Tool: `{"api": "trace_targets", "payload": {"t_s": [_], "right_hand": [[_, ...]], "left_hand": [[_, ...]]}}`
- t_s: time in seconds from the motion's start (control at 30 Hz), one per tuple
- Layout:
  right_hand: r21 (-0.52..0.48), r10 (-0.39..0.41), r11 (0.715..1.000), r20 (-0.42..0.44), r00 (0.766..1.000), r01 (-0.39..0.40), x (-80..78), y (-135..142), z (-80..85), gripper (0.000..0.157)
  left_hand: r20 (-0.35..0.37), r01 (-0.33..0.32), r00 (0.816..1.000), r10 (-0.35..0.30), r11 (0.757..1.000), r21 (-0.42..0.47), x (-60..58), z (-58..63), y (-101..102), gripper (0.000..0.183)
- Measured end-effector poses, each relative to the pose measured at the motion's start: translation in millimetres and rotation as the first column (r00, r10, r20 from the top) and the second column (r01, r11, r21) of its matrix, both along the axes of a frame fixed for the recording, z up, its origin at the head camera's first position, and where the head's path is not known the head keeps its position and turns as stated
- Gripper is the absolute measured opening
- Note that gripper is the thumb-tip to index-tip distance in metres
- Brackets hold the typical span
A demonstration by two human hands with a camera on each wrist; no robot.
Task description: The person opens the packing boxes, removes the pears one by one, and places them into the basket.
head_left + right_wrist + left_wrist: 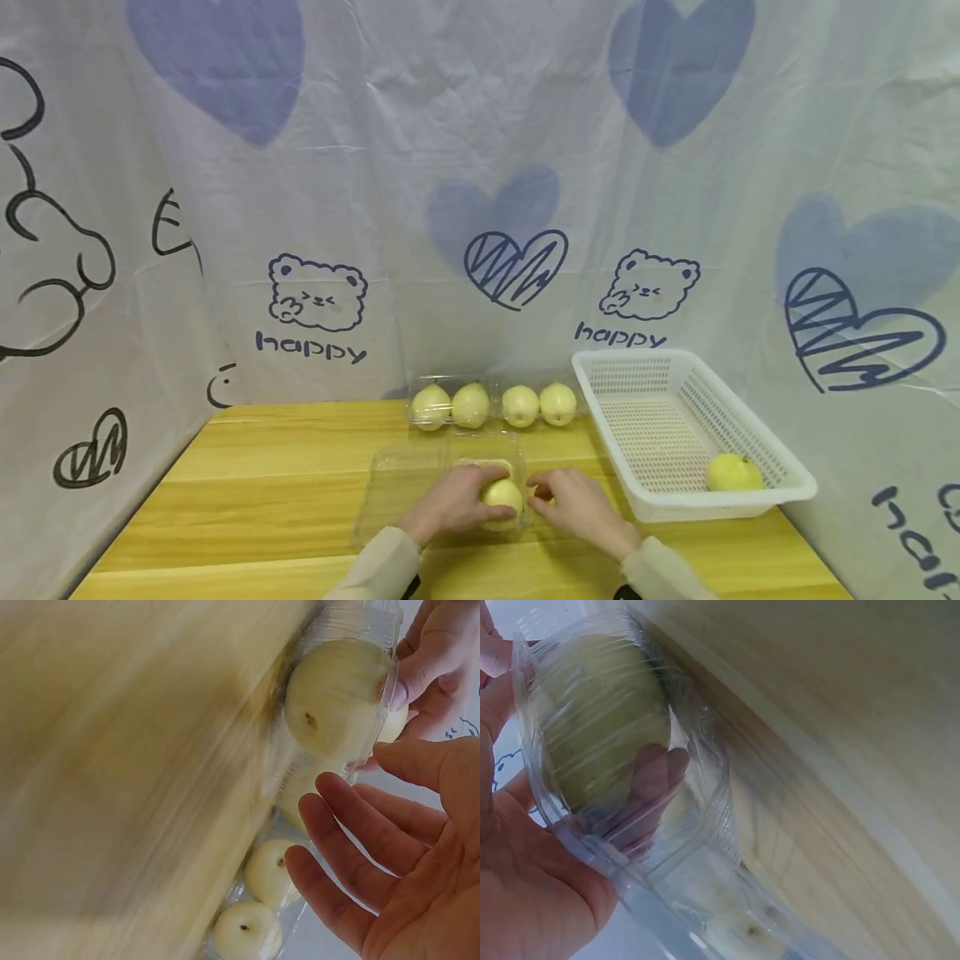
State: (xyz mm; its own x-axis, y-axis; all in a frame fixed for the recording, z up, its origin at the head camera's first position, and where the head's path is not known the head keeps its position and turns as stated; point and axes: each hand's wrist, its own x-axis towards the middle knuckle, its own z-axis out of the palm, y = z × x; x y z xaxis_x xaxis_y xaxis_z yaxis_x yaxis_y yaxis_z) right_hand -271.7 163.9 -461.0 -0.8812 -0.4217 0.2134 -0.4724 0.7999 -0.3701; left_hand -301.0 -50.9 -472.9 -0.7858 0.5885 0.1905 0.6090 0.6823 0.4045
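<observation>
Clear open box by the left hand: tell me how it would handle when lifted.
The clear open box would probably flex, as its transparent walls look thin. It may tip toward the side where the left hand holds the pale fruit. Its glossy surface suggests a slippery grip.

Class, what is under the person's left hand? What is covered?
A pale yellow fruit, inside the clear container. In the head view, the left hand covers part of its left side; its underside is hidden.

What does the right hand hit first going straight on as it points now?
Probably the right wall of the clear container, then the pear held by the left hand. The right hand looks close to that wall, but depth is unclear.
</observation>
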Motion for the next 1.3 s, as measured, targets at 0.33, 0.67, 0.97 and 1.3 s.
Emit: {"api": "trace_targets", "payload": {"t_s": [0.33, 0.67, 0.97, 1.3], "right_hand": [[-0.046, -0.007, 0.999, 0.047, 0.999, 0.010, 0.6, -5, -1.2, 0.022], [-0.061, -0.023, 0.998, 0.084, 0.996, 0.028, 0.2, -6, -0.5, 0.024], [-0.059, 0.002, 0.998, 0.028, 1.000, 0.000, 1.7, -4, -1.9, 0.016], [-0.114, -0.118, 0.988, -0.168, 0.979, 0.100, 10.5, 15, 12.1, 0.016]], "left_hand": [[-0.024, -0.120, 0.993, 0.119, 0.993, -0.010, 1.4, 1.4, 6, 0.060], [-0.043, -0.101, 0.994, 0.100, 0.995, -0.025, 0.5, 4.1, 11, 0.058], [0.060, -0.111, 0.992, 0.108, 0.993, 0.048, -2.8, -0.3, 15, 0.064], [0.102, -0.206, 0.976, 0.191, 0.965, 0.162, -8.1, -3.4, 19, 0.076]]}}
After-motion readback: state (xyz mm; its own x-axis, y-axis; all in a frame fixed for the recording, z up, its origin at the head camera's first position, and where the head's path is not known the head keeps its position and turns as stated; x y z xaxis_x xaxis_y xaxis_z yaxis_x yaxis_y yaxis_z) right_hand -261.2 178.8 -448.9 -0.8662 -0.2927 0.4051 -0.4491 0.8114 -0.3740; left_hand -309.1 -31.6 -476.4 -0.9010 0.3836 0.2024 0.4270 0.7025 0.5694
